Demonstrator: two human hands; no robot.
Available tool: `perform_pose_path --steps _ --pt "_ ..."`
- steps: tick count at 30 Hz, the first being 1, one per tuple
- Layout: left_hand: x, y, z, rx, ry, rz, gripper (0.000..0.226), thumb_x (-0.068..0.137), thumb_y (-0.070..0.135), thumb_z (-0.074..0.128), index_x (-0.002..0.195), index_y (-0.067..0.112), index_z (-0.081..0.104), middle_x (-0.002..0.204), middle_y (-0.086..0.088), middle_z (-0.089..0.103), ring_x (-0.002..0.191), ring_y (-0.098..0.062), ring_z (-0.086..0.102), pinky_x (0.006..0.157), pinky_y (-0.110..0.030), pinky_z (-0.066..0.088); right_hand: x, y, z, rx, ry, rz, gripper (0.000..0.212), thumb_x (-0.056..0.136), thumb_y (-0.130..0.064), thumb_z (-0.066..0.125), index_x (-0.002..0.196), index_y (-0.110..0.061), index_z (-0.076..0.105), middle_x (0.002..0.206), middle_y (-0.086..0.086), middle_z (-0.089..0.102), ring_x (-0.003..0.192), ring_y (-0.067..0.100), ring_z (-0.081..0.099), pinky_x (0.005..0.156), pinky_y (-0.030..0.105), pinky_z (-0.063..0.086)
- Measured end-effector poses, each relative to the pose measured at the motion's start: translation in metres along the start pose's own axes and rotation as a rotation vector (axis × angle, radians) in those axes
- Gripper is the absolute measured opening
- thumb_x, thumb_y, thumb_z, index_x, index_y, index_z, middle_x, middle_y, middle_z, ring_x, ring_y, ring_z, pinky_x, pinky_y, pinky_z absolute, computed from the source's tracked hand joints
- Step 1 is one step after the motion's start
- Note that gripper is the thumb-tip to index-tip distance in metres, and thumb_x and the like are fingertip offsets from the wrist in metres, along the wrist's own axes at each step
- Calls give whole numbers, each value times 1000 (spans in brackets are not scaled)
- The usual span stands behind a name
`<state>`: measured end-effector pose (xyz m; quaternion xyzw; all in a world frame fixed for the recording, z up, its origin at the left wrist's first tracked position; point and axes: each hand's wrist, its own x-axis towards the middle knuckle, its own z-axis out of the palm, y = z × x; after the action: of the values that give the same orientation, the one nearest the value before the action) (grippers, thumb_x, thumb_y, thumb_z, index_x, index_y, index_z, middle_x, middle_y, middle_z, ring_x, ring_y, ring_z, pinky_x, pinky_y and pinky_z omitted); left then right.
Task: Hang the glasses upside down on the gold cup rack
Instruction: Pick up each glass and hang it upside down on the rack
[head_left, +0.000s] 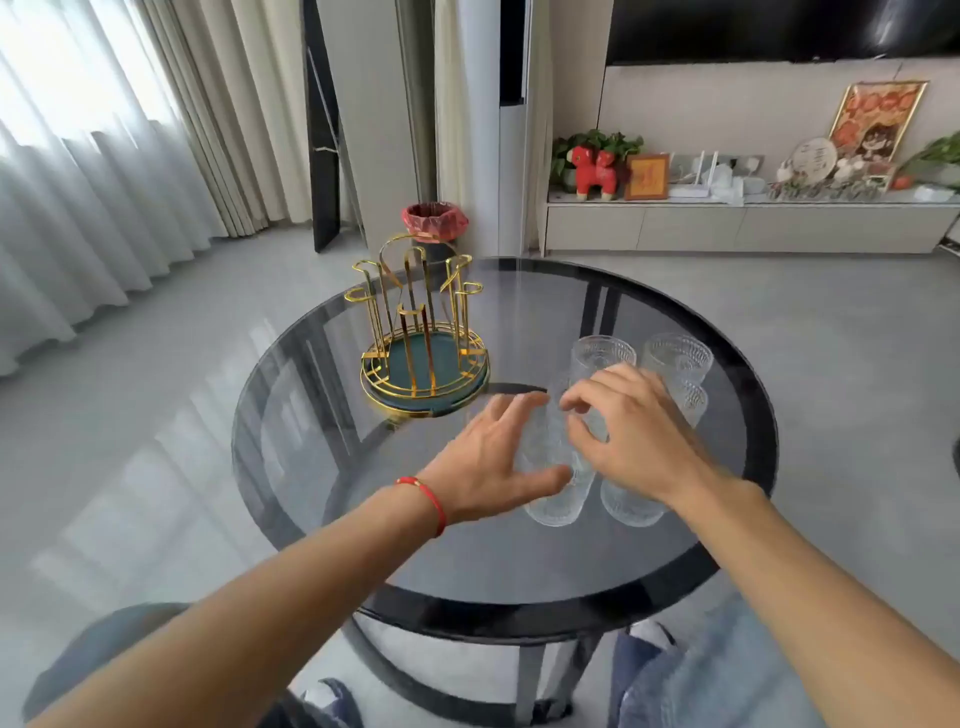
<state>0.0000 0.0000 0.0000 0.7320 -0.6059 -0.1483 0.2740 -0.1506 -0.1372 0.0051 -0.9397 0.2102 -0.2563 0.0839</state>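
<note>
Round smoked-glass table (363, 519); grey tiled floor (130, 441).

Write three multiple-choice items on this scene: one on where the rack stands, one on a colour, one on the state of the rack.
1. Where is the gold cup rack relative to the glasses?
A. left of them
B. right of them
C. on the floor

2. What colour is the band on the left hand's wrist?
A. blue
B. red
C. white

3. How many glasses hang on the rack?
A. none
B. two
C. four

Key: 1 A, the rack stands on the round glass table left of the cluster. 2 B, a red cord circles that wrist. 3 A, every prong is bare, while both hands, the right hand included, reach at the nearest glass.
</note>
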Motion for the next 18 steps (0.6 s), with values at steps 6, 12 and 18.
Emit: perform_pose_path --steps 6,12,18 --pt "6 7 26 -55 100 -4 88 75 52 81 145 23 36 140 0 55 122 -12 54 105 -31 47 -5 -1 0 -48 20 -28 27 90 -32 53 102 -18 73 97 -4 73 100 24 65 93 42 45" --pt "13 -2 27 -103 177 64 76 70 44 86 132 19 50 118 3 65 102 -15 64 91 -35 53 -5 -5 -2 -4 50 -63 24 90 -28 57 102 -16 74 98 -5 73 99 23 65 91 39 47" --pt "18 -21 -12 -296 144 -43 56 72 57 68 122 32 61 115 9 68 105 -9 65 88 -31 55 -7 -16 -4 100 92 -87 30 95 -28 58 117 -15 72 110 -4 71 106 19 66 96 34 46"
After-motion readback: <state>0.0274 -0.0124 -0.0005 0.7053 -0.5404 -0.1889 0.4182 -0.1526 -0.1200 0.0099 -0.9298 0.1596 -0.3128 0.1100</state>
